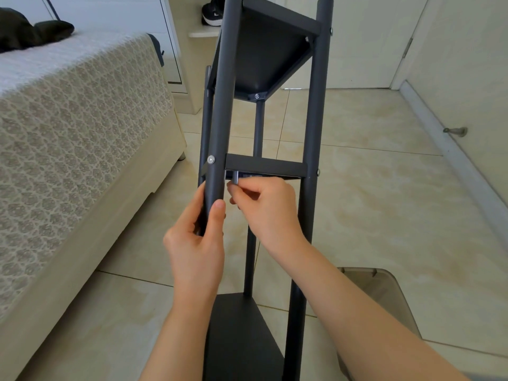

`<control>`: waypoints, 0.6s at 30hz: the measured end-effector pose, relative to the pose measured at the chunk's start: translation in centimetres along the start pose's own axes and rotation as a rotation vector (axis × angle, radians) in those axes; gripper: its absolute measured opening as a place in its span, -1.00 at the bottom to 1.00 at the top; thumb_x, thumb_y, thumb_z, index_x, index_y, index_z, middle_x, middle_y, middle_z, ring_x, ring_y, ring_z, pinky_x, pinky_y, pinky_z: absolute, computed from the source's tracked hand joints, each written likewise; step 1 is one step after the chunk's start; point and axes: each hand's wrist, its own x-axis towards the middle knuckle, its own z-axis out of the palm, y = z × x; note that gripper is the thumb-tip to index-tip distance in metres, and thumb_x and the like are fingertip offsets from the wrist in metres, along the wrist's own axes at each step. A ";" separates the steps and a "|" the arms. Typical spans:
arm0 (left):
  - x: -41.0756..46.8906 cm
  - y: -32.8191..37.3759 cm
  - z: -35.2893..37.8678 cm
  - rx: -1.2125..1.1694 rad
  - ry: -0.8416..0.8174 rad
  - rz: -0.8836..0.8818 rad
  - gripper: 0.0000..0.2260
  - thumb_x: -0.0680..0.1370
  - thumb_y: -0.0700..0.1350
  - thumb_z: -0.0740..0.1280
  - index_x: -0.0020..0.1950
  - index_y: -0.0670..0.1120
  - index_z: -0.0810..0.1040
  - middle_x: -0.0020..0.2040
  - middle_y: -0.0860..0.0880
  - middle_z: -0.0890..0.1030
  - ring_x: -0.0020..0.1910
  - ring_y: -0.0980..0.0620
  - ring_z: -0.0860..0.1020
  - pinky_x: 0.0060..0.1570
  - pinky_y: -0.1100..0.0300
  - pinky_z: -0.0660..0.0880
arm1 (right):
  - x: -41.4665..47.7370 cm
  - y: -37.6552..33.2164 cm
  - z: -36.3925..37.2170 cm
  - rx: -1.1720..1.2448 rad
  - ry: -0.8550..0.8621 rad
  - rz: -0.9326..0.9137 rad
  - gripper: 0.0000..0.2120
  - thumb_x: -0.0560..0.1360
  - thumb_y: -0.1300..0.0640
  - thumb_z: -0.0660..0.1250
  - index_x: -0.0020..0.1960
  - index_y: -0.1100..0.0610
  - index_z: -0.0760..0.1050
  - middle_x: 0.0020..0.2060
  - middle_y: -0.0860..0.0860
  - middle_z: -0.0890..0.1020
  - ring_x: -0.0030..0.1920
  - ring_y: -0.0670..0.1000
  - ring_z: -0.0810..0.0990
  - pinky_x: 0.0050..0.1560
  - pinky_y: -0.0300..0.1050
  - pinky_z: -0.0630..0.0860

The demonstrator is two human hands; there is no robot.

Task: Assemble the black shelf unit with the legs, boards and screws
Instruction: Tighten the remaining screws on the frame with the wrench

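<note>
Left hand grips the smooth, seemingly rigid leg; right hand beside it pinches a small metal piece below the board.

Your single view sits on your head, facing forward and down, close over your left hand and right hand, wide enough to catch the floor and bed.

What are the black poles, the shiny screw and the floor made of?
The black pole in the left hand looks like painted metal tube: smooth, matte, evenly round. The screw looks like bare steel, silvery and glinting. The floor seems to be glazed ceramic tile: glossy beige squares with grout lines.
</note>
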 end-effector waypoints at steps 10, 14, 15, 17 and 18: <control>0.1 -0.4 -0.3 -0.042 -0.007 -0.005 -0.66 0.63 -0.06 0.34 0.42 0.01 0.55 -0.15 -0.02 0.63 -0.30 0.09 0.48 -0.25 0.11 0.47 | 0.0 1.8 3.0 -0.015 0.243 -0.190 -0.90 0.54 0.22 0.41 -0.12 0.19 0.68 -0.29 0.01 0.68 -0.29 -0.16 0.55 -0.16 -0.50 0.41; 0.4 -0.7 -0.4 -0.036 -0.001 -0.014 -0.67 0.63 -0.06 0.35 0.40 0.02 0.56 0.05 -0.21 0.66 -0.26 0.09 0.50 -0.27 0.18 0.47 | 0.3 1.8 3.6 0.049 0.257 -0.179 -0.89 0.53 0.24 0.41 -0.14 0.21 0.67 -0.31 0.01 0.67 -0.30 -0.12 0.58 -0.18 -0.45 0.46; 0.4 -0.7 -0.3 -0.040 -0.002 -0.013 -0.67 0.63 -0.06 0.35 0.40 0.02 0.56 0.02 -0.19 0.67 -0.27 0.08 0.50 -0.27 0.18 0.47 | 0.4 1.8 3.7 0.068 0.250 -0.168 -0.89 0.54 0.24 0.40 -0.15 0.22 0.67 -0.31 0.01 0.67 -0.29 -0.11 0.59 -0.18 -0.41 0.48; 0.4 -0.8 -0.1 -0.058 -0.001 -0.016 -0.67 0.63 -0.08 0.35 0.40 0.02 0.56 -0.11 -0.07 0.65 -0.30 0.06 0.48 -0.28 0.14 0.47 | 0.6 1.7 3.8 0.105 0.217 -0.128 -0.86 0.54 0.23 0.40 -0.18 0.21 0.65 -0.33 -0.02 0.65 -0.30 -0.12 0.59 -0.20 -0.32 0.52; 0.4 -0.8 -0.1 -0.063 0.003 -0.018 -0.67 0.63 -0.09 0.35 0.41 0.03 0.56 -0.15 0.00 0.64 -0.31 0.06 0.48 -0.28 0.13 0.48 | 0.7 1.7 3.7 0.123 0.190 -0.100 -0.83 0.54 0.22 0.40 -0.23 0.18 0.62 -0.36 -0.05 0.63 -0.32 -0.13 0.57 -0.23 -0.34 0.49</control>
